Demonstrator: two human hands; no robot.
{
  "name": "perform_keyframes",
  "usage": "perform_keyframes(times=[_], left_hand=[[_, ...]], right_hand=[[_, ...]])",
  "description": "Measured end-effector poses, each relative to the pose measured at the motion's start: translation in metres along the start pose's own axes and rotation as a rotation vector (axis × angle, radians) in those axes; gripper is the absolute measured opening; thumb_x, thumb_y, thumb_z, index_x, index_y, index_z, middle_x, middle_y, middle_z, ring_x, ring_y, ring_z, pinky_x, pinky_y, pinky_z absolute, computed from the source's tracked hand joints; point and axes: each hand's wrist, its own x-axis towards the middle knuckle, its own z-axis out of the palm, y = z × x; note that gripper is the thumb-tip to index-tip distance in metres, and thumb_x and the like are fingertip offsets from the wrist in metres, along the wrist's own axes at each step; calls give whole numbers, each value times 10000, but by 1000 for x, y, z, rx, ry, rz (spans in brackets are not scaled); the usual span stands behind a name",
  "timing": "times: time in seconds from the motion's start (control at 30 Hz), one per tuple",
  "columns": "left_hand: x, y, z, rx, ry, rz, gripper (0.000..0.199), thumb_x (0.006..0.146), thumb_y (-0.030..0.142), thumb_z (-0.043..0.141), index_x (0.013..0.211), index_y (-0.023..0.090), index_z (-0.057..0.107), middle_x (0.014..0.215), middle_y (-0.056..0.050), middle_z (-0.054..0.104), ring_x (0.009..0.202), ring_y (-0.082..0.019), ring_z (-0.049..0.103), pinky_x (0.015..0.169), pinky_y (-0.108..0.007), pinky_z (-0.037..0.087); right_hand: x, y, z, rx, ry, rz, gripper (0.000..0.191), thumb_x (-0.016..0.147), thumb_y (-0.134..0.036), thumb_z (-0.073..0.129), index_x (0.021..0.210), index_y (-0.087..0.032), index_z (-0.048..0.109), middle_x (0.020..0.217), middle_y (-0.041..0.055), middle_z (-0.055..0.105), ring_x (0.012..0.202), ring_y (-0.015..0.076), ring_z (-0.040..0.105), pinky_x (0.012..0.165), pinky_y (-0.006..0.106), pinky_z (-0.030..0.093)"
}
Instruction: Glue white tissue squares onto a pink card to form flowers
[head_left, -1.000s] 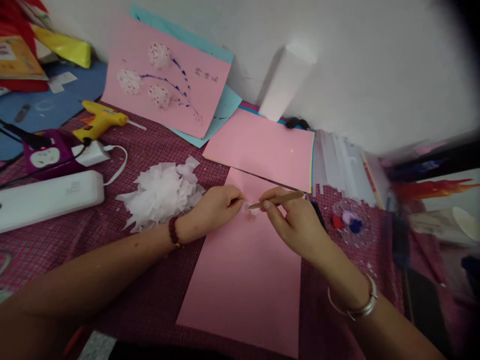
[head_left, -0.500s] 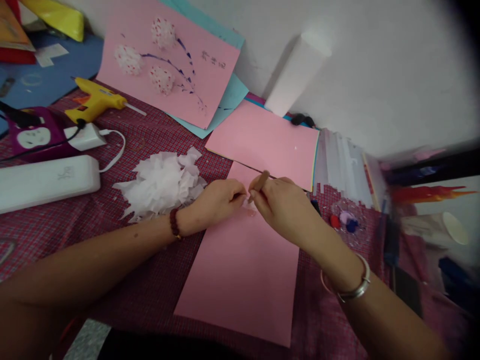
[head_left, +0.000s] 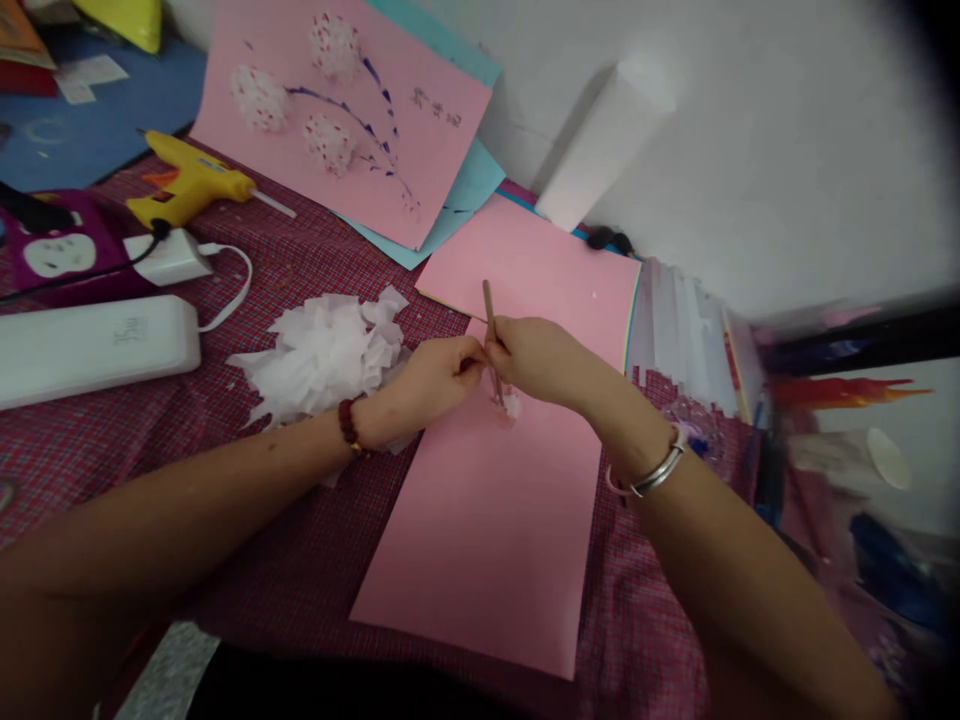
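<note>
My right hand [head_left: 544,362] is closed around a thin brown wooden stick [head_left: 488,298], which stands nearly upright with its lower end down at a pink paper sheet [head_left: 472,550]. At that lower end a small whitish tuft [head_left: 511,404] sits on the sheet; its details are blurred. Fingertips pinched, my left hand [head_left: 427,388] meets the right one at the stick; whatever it pinches is hidden. Just left of it, partly behind the wrist, lies a loose heap of white tissue paper pieces [head_left: 322,350] on the checked tablecloth [head_left: 292,540].
A yellow glue gun [head_left: 187,185] and a white power strip [head_left: 97,345] lie at left. Behind, a pink picture with white puff flowers [head_left: 442,70] leans up. More pink paper [head_left: 547,260] and a white roll [head_left: 607,140] stand near the wall; cups and brushes crowd the right.
The stick has swung from pointing toward me to nearly upright. My right hand has shifted up and its wrist left, uncovering the whitish tuft on the sheet.
</note>
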Motion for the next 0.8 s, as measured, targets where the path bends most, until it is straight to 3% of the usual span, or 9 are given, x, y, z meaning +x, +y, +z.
perform_keyframes(times=[0.1, 0.23, 0.43, 0.53, 0.67, 0.73, 0.8], left_hand=[[0, -3, 2, -103, 83, -69, 136, 756, 122, 472, 880, 172, 500, 728, 15, 579, 621, -96, 523, 549, -216, 372], [4, -1, 1, -324, 13, -210, 163, 745, 97, 463, 860, 202, 416, 622, 52, 516, 460, -78, 489, 440, -202, 352], [13, 19, -18, -783, -17, -449, 119, 765, 100, 501, 839, 176, 446, 663, 9, 559, 503, -68, 529, 483, -201, 401], [10, 41, -42, -983, 30, -354, 33, 809, 157, 494, 810, 152, 462, 689, 5, 555, 544, -46, 522, 505, -171, 381], [-7, 85, -86, -952, 67, -117, 195, 892, 212, 377, 776, 103, 488, 701, 27, 503, 593, -9, 503, 562, -135, 357], [-17, 109, -107, -831, 112, 5, 347, 932, 299, 278, 888, 78, 541, 730, 22, 489, 767, -85, 610, 599, -152, 370], [-22, 128, -126, -681, 183, 83, 584, 928, 350, 68, 1099, 40, 533, 839, -1, 499, 1028, -225, 602, 622, -195, 352]], right_hand=[[-1, 2, 1, 80, -5, 32, 195, 856, -182, 399, 729, -165, 546, 695, 88, 645, 559, 157, 523, 513, 279, 309], [-8, 11, 3, 335, 59, 100, 189, 836, -174, 427, 663, -181, 502, 609, 37, 601, 512, 126, 488, 498, 265, 324], [-45, 36, 24, 1044, 545, 228, 119, 864, -258, 452, 789, -197, 521, 554, -31, 514, 503, 110, 490, 520, 252, 403], [-78, 40, 46, 1260, 651, 296, 119, 848, -320, 512, 817, -208, 535, 582, -31, 528, 534, 117, 507, 553, 265, 427], [-118, 30, 80, 1364, 667, 340, 115, 824, -350, 565, 832, -235, 567, 615, -20, 547, 572, 145, 537, 593, 313, 459], [-131, 23, 94, 1415, 663, 351, 85, 818, -337, 586, 828, -253, 592, 629, -11, 556, 575, 151, 537, 594, 324, 459], [-138, 16, 104, 1453, 652, 378, 75, 810, -333, 608, 828, -262, 622, 629, -2, 562, 585, 156, 537, 600, 328, 453]])
